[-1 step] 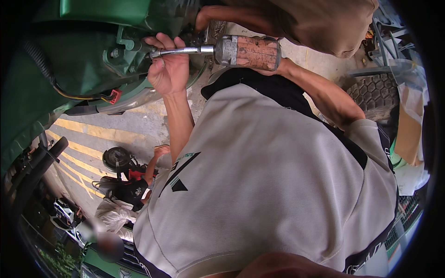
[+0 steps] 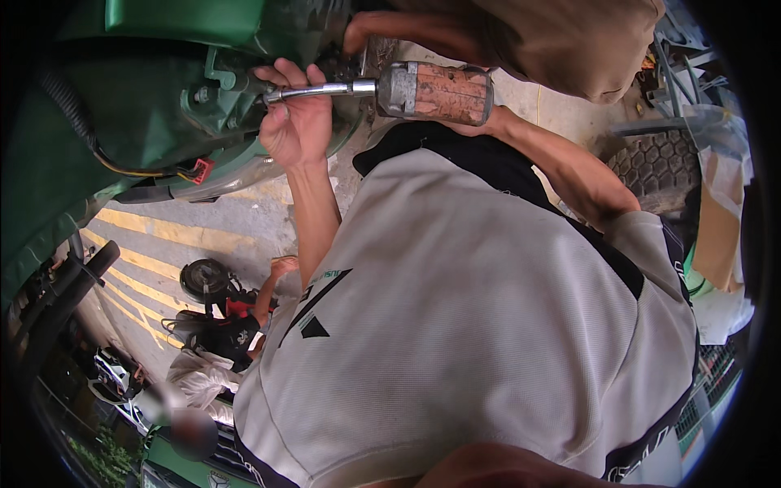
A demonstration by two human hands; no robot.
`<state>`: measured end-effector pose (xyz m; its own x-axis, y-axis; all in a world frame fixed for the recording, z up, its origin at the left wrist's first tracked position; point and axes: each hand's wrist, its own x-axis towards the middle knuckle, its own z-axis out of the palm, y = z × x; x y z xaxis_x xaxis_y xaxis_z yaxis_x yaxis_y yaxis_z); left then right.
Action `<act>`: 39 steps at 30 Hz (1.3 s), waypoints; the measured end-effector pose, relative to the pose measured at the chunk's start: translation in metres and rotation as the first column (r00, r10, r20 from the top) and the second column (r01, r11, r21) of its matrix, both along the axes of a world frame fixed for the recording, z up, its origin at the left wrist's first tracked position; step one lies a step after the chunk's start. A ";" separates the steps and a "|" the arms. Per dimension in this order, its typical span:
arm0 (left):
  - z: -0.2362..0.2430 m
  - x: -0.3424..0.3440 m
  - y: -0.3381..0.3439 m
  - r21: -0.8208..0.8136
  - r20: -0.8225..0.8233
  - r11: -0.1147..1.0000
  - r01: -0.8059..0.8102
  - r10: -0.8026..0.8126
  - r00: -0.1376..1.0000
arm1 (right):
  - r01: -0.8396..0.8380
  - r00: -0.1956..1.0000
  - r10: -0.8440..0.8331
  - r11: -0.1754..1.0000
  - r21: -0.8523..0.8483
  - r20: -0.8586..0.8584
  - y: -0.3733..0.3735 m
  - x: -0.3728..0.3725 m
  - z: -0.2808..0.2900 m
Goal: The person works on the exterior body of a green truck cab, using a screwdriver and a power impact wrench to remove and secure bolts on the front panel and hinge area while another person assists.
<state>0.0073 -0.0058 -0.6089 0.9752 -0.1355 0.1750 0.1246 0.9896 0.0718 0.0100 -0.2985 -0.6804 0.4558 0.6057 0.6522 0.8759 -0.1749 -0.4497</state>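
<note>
An impact wrench (image 2: 451, 93) with a worn orange and grey body lies level across the upper middle. My right hand (image 2: 476, 128) grips it from below, its fingers mostly hidden behind the tool. From its nose a shiny extension bar (image 2: 346, 88) runs left to a socket end (image 2: 279, 95). My left hand (image 2: 303, 134), palm up, cradles the bar close to that end, thumb below and fingers behind. The bar's tip meets a green bracket (image 2: 224, 106) on the green vehicle body (image 2: 138, 89); whether it sits on a bolt I cannot tell.
Close above the wrench are another person's bent arm (image 2: 423, 28) and brown clothing (image 2: 561, 41). A loose cable with a red connector (image 2: 201, 170) hangs at left. A tyre (image 2: 655, 163) lies right. Farther off, lower left, a person in black (image 2: 228, 337) is beside a wheeled machine (image 2: 206, 279).
</note>
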 end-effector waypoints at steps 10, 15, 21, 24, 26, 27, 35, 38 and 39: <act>0.001 -0.001 0.003 0.008 -0.007 1.000 0.026 -0.026 1.000 | 0.030 0.998 -0.025 0.993 -0.113 0.051 0.000 0.008 -0.011; 0.002 -0.001 0.000 0.012 0.003 1.000 0.027 -0.027 1.000 | 0.029 0.999 -0.025 0.992 -0.127 0.035 0.001 0.007 -0.003; 0.009 -0.001 -0.004 0.002 -0.047 0.999 0.038 -0.037 0.998 | 0.013 1.000 -0.011 0.992 -0.122 0.012 0.003 0.011 -0.002; 0.002 -0.002 0.001 0.017 -0.046 0.999 0.030 -0.029 0.999 | -0.003 1.000 0.001 0.989 -0.150 -0.015 0.002 0.013 0.007; 0.000 -0.006 0.002 0.037 -0.018 0.999 0.010 -0.009 1.000 | -0.011 0.999 0.002 0.982 -0.186 -0.048 0.003 0.008 0.017; 0.005 -0.007 0.002 0.046 0.005 0.999 -0.024 0.023 1.000 | -0.009 0.998 -0.003 0.979 -0.203 -0.057 0.007 0.008 0.024; 0.012 -0.030 -0.015 0.571 -0.094 0.813 -0.118 0.208 0.974 | -0.041 0.986 0.016 0.988 -0.149 -0.165 0.012 -0.008 0.022; 0.019 -0.030 -0.026 0.603 -0.111 0.787 -0.129 0.242 0.964 | 0.001 0.983 -0.004 1.000 -0.017 -0.184 0.008 -0.018 0.019; 0.018 -0.031 -0.025 0.591 -0.104 0.797 -0.123 0.226 0.968 | 0.035 0.992 -0.039 0.999 -0.034 -0.120 0.009 -0.019 0.023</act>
<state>-0.0240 -0.0306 -0.5911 0.9990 0.0146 -0.0418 0.0149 0.7768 0.6296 -0.0095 -0.2898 -0.6574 0.5526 0.6066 0.5716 0.8081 -0.2222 -0.5455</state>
